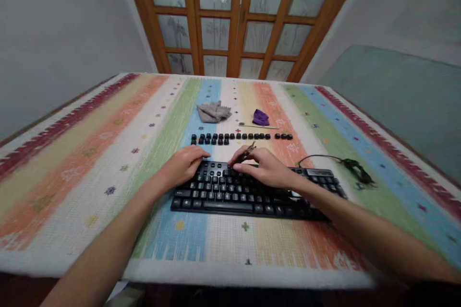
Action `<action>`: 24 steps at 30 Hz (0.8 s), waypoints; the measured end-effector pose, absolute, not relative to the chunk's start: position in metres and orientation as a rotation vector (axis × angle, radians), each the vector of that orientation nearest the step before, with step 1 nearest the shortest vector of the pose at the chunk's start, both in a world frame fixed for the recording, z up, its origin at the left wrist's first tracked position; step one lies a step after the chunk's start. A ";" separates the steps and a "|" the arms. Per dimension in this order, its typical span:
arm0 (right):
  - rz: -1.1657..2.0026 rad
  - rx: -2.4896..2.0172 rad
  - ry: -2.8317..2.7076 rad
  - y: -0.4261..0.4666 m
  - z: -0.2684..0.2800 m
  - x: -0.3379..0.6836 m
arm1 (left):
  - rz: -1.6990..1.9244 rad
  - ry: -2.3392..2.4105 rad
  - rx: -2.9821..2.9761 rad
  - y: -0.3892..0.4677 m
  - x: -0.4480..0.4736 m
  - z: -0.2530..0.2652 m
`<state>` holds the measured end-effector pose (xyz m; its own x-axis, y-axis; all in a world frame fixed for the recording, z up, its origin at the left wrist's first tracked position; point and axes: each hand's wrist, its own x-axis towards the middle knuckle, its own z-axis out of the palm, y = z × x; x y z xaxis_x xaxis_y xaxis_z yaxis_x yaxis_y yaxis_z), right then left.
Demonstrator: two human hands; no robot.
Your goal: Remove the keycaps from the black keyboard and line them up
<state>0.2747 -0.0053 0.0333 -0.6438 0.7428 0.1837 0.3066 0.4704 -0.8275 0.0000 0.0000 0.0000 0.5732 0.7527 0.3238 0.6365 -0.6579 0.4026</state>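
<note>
A black keyboard (230, 205) lies on the striped cloth, with dark gaps along its top row. My left hand (185, 164) grips its upper left corner, fingers along the back edge and thumb apart from them. Over the upper middle of the keyboard, my right hand (264, 165) is closed on a small dark tool (248, 151) with a brownish end; its exact kind is hard to make out. Its lower end is hidden by my fingers, close to the top row. Behind the keyboard, several loose black keycaps (232, 136) stand in two rows.
Beyond the keycaps lie a grey cloth (214, 112), a purple cloth (260, 117) and a thin stick-like brush (257, 126). The bundled cable (356, 171) rests right of the keyboard. The striped tablecloth (126, 192) covers the table, with wooden glazed doors (237, 19) behind.
</note>
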 end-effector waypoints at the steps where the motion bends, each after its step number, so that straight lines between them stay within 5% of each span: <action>1: 1.069 -0.863 -2.181 -0.006 0.032 0.273 | 0.672 1.152 2.554 0.001 -0.001 0.000; 24: 0.692 -1.149 -2.505 -0.002 0.046 0.257 | 0.635 1.094 2.515 0.002 -0.004 -0.002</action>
